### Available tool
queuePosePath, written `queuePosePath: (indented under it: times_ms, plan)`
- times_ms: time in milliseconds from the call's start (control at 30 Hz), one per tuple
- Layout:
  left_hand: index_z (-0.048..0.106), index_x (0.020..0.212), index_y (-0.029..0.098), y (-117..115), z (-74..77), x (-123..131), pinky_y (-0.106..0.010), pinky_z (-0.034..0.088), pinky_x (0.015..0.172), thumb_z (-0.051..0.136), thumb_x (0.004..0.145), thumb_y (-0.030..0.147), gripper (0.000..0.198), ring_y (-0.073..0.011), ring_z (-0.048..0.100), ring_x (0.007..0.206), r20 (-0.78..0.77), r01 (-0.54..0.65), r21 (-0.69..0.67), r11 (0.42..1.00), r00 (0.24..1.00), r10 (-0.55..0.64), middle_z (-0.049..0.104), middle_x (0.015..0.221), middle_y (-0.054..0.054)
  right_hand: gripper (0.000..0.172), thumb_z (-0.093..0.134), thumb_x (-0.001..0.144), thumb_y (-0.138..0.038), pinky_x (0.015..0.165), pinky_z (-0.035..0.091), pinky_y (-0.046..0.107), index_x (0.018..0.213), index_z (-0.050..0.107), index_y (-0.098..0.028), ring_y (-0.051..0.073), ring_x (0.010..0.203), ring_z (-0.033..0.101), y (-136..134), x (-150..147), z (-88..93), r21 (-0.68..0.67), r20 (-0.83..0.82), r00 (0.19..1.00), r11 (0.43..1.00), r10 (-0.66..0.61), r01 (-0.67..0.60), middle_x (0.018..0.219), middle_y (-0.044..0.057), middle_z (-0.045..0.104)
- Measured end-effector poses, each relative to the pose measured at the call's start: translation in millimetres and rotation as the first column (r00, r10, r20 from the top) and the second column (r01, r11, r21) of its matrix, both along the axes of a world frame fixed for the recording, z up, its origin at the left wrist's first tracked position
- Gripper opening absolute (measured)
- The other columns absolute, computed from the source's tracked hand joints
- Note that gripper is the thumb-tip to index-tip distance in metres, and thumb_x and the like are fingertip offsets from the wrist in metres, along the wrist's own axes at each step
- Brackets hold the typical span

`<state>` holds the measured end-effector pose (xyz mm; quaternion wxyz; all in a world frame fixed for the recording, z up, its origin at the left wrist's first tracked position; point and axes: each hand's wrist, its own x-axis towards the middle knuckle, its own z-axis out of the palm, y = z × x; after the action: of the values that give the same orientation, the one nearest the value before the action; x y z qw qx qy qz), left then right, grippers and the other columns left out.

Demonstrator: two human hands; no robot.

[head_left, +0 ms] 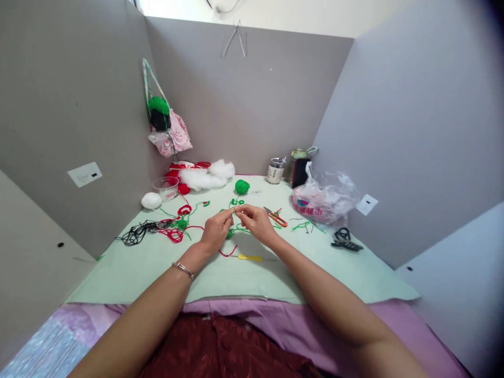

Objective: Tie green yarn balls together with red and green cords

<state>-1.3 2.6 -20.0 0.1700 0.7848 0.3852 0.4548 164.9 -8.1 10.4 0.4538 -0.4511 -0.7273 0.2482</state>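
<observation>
both hands (255, 223) pinched together on green yarn (229, 234), yellow-handled tool (250, 258) nearby

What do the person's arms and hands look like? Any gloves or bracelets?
The left hand and right hand wear no gloves, and no sleeves show. A shiny, silver-coloured bangle circles the left wrist; none shows on the right.

Matte grey L panel (98, 79), matte grey back panel (252, 105) & paler grey R panel (425, 131) box in mint-green cloth-covered tabletop (118, 281) on 3 sides. Cream wall (295, 16) shows above back panel, brightest top L. White rect. plate (81, 175) w/ dark spot on L panel, similar white plate (366, 206) on R panel.
</observation>
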Motion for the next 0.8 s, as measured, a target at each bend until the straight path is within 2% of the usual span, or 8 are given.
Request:
queuePosePath:
  times_ms: [467,800]
  plan:
    - [0.064,0.126,0.019,-2.1,1.8,1.0,-0.025,0.046,0.077,0.041,0.093,0.017,0.04,-0.0134,0.059,0.073,-0.007,-0.016,0.001,1.0,1.0,0.016,0.068,0.083,-0.002,0.021,0.054,0.088,-0.028,0.056,0.038,0.022,0.096,0.071,-0.019,0.011,0.053,0.05,-3.5,-3.5,-0.1,0.08,0.057,0.994,0.993,-0.09,0.086,0.057,-0.004,0.056]
    - [0.063,0.126,0.019,-1.1,0.1,1.1,-0.026,0.046,0.075,0.041,0.093,0.015,0.04,-0.0135,0.058,0.072,-0.043,-0.04,0.023,0.999,0.998,0.041,0.067,0.082,-0.002,0.02,0.053,0.088,-0.028,0.054,0.037,0.022,0.092,0.07,-0.019,0.012,0.052,0.049,-4.0,-3.6,0.7,0.073,0.069,0.991,0.991,-0.114,0.109,0.056,-0.003,0.057]
